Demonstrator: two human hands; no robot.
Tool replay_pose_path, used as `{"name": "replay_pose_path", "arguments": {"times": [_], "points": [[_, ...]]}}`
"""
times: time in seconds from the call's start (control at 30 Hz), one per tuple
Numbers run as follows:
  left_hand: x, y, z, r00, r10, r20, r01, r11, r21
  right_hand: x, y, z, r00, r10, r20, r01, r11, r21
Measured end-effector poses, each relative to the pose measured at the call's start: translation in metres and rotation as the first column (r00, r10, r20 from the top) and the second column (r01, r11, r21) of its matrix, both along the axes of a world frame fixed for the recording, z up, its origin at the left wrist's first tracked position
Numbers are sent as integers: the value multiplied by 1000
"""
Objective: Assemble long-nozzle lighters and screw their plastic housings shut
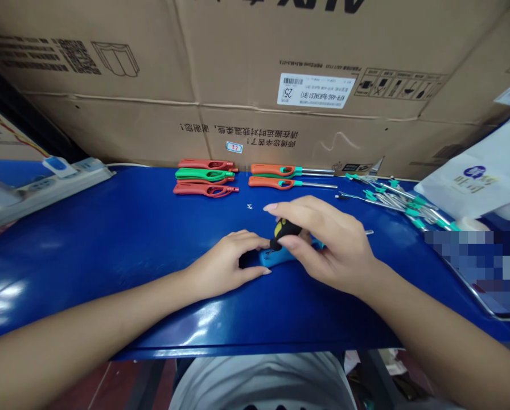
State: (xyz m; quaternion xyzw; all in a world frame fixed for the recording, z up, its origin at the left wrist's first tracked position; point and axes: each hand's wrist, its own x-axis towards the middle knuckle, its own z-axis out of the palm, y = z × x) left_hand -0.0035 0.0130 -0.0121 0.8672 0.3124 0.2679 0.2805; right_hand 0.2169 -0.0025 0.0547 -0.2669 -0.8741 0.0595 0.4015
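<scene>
A blue lighter body [276,258] lies on the table in front of me, partly covered by my right hand. My left hand [225,262] grips its left end, thumb on the near side and fingers on the far side. In my right hand [332,245] is a short black and yellow screwdriver [286,229], held over the lighter and leaning toward its left end. The exact contact of the screwdriver's tip is hard to make out. Just beyond the hands lie a few tiny silvery pieces [249,206], perhaps screws.
Red and green lighter shells [206,173] are stacked at the back, beside two orange lighters [276,183] with metal tubes. Several metal tubes with teal parts [404,202] are heaped right, near a white bag [477,171]. A power strip [54,185] sits left; a large carton [238,85] stands behind.
</scene>
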Motion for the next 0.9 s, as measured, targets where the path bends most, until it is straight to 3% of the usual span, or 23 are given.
{"name": "replay_pose_path", "arguments": {"times": [0.13,0.2,0.33,0.47,0.53,0.7,0.8,0.9], "points": [[0,0,-1,1000,-14,-3,14,1000,-9,-1,-1,2,989,142,-43,-147,974,-175],[0,0,-1,1000,-14,-1,14,1000,1,-1,-2,1,993,101,-53,-107,987,-119],[0,0,-2,1000,-9,1,9,1000,16,-1,-3,-1,995,-96,-10,97,991,91],[0,1,-1,1000,-8,0,8,1000,18,-1,-2,-1,999,45,-30,-49,992,-114],[0,1,-1,1000,-13,-6,13,1000,22,0,0,-1,995,87,-55,-95,983,-157],[0,1,-2,1000,-8,-14,8,999,31,3,3,-5,994,-107,23,104,991,82],[0,1,-2,1000,-5,-9,5,1000,16,2,1,-5,1000,12,13,-11,998,-60],[0,1,-2,1000,-14,-12,13,1000,-9,1,1,-5,989,133,-62,-144,963,-227]]}}
